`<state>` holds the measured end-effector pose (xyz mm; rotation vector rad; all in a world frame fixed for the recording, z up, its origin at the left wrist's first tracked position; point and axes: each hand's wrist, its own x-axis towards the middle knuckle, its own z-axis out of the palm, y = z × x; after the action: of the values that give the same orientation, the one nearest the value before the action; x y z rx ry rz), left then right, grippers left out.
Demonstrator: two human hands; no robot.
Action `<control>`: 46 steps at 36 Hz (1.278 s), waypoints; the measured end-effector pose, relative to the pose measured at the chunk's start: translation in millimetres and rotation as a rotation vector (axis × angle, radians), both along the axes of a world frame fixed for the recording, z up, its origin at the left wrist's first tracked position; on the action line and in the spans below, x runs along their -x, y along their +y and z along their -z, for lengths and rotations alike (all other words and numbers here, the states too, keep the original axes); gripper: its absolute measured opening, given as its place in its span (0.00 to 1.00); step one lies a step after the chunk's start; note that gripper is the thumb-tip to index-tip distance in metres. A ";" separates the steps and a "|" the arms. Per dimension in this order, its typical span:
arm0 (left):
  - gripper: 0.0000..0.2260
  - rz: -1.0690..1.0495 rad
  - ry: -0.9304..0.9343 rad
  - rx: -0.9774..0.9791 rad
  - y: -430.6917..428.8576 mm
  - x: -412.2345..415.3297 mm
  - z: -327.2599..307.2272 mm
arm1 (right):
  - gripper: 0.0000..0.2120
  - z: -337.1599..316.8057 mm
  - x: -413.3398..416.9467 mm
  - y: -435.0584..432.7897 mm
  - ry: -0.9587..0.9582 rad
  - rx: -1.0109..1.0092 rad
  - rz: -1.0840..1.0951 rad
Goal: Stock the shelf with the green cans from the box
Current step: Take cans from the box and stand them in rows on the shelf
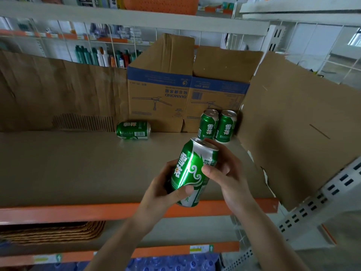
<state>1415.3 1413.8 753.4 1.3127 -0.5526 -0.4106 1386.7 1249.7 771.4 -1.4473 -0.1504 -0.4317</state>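
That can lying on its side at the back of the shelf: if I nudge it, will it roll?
Probably. The lying can rests on its round side on the flat shelf, so a push toward the front likely rolls it. Its glossy wall may be slippery.

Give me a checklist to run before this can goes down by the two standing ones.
1. Grip: left hand and right hand both hold the held can: ok.
2. Held can upright: it is tilted: not ok.
3. Shelf spot in front of the first standing can and the second standing can is bare: ok.
4. All stock standing: the fallen can lies on its side: not ok.
5. Dents on the held can's hidden side: cannot tell.
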 end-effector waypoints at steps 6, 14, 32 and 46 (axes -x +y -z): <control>0.26 0.121 0.092 -0.004 6.9 1.9 8.5 | 0.29 -4.1 -0.6 -7.0 0.011 0.011 -0.030; 0.33 0.054 0.105 0.020 2.7 2.1 14.3 | 0.24 -6.8 -1.2 -9.8 0.043 0.018 -0.065; 0.34 -0.201 0.040 0.049 -10.1 7.2 20.3 | 0.32 15.5 5.1 -1.0 0.142 0.136 -0.025; 0.40 -0.007 0.085 -0.087 -3.6 -5.3 16.8 | 0.31 11.1 1.9 -7.9 0.141 0.036 -0.043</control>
<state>1420.6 1410.2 736.6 1.3738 -0.4636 -0.4867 1384.8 1241.8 760.3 -1.5016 -0.0760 -0.2925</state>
